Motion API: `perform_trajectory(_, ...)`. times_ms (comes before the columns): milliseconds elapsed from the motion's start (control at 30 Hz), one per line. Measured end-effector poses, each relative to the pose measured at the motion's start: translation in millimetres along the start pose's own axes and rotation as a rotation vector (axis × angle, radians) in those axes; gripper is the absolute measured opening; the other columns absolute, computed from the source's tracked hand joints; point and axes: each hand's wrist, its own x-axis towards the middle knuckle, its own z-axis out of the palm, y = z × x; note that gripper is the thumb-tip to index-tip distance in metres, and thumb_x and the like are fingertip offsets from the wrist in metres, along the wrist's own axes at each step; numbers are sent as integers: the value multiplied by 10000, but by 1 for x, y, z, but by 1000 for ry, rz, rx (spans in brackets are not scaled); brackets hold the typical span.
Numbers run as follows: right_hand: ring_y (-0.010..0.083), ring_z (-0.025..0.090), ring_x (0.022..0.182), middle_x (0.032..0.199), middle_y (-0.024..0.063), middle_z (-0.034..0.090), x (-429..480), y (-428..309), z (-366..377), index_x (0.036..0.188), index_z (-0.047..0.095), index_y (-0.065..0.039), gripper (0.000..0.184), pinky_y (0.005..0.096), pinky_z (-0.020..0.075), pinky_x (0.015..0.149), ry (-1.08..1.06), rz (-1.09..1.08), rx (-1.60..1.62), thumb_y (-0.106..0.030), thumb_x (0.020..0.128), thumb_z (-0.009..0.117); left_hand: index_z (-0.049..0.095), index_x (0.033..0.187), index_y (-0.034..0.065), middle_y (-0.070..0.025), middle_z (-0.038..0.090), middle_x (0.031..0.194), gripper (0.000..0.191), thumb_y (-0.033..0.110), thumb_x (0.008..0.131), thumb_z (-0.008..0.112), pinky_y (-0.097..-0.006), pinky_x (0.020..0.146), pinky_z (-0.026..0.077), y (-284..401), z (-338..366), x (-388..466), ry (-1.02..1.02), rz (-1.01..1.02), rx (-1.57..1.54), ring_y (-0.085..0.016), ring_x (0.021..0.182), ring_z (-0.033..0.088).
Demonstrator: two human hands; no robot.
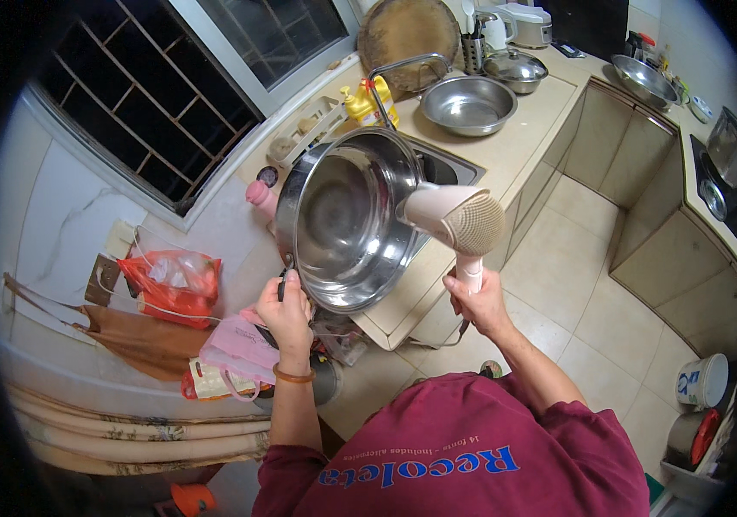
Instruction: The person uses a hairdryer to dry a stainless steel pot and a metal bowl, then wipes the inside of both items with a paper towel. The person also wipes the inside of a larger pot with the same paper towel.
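Observation:
My left hand point(288, 310) grips the dark side handle of a large stainless steel pot point(342, 213). The pot is tilted with its shiny inside facing up and to the right, above the sink corner of the counter. My right hand point(481, 297) is closed around the handle of a pale pink hair dryer point(452, 216). The dryer's nozzle points left into the pot's mouth, close to its right rim. From the dryer's handle a cord hangs down. Whether the dryer is running cannot be told.
Behind the pot lie the sink point(472, 169), a faucet point(407, 61), yellow pump bottles point(368, 106) and a steel basin point(469, 106). A red plastic bag point(178, 284) and a brown apron point(142, 336) hang at left. A white bucket point(703, 381) stands on the floor at right.

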Motion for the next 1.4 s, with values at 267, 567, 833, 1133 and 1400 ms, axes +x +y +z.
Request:
perform_trajectory(267,60,458,410,547,-5,510,-29,23,-1,827,560,-34,217,201,327,355,-220,287,95,-210,831,687,409,680,93,43,348,494,283,160,924,534,-217,329,245,-11,-1,2,-19,-129,-147,-43,369,273)
perform_trajectory(567,102,476,434,579,9,493,16,-2,0,798,528,-36,245,238,383,391,-38,130,24,-232,832,672,401,679,91,46,348,494,281,138,921,536,-220,326,229,-3,-6,-2,-6,-118,-104,-39,369,279)
perform_trajectory(833,70,469,418,554,6,521,25,-16,33,789,548,-29,253,211,349,369,-257,147,167,-236,834,688,374,668,112,30,349,490,304,178,937,500,-231,325,252,2,-6,-3,-58,-148,-76,-67,355,301)
perform_trajectory(1133,87,480,437,566,9,508,19,-14,37,767,536,-40,311,224,378,394,-290,254,40,-298,813,704,408,668,101,37,367,504,291,157,931,519,-217,328,253,3,-7,-7,-80,-189,-124,-47,369,289)
perform_trajectory(1400,114,470,455,629,32,494,51,-37,43,844,490,-46,255,251,391,396,-51,196,532,-241,854,654,387,660,101,42,360,505,308,164,933,515,-218,340,257,6,1,-14,-103,-210,-127,-45,377,291)
